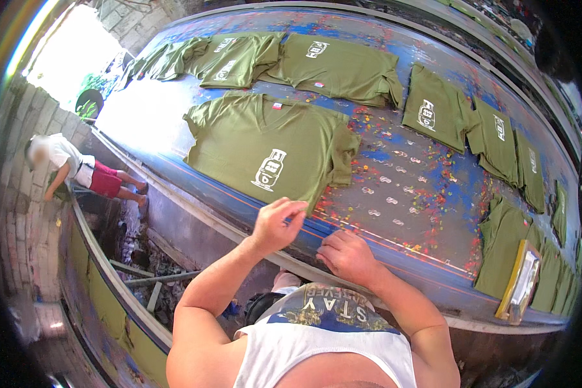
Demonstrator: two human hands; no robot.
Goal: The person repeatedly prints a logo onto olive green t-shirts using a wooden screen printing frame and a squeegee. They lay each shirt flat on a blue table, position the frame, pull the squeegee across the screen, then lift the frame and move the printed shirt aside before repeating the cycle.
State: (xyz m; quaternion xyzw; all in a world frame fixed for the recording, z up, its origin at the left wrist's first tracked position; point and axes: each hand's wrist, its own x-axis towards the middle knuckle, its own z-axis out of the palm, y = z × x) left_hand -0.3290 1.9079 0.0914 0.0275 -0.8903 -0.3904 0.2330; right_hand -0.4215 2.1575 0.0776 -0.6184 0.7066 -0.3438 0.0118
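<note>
An olive-green V-neck T-shirt (pixel 226 139) lies flat in front of me, with a white bottle-shaped print (pixel 269 169) on it. My left hand (pixel 279 226) is at the shirt's near right corner, its thumb and fingertips drawn together on the cloth edge. Just to the right, my right hand (pixel 349 256) hovers by the table's near edge with its fingers curled inward. Whatever those fingers may hold is hidden. Both forearms reach up from the lower edge.
The long table (pixel 394 187) is spattered with colourful paint. More olive shirts (pixel 343 61) line its far side, and others (pixel 501 239) lie at the right. A wood-framed printing screen (pixel 520 281) stands near the right end. At the left, another person (pixel 84 165) leans over.
</note>
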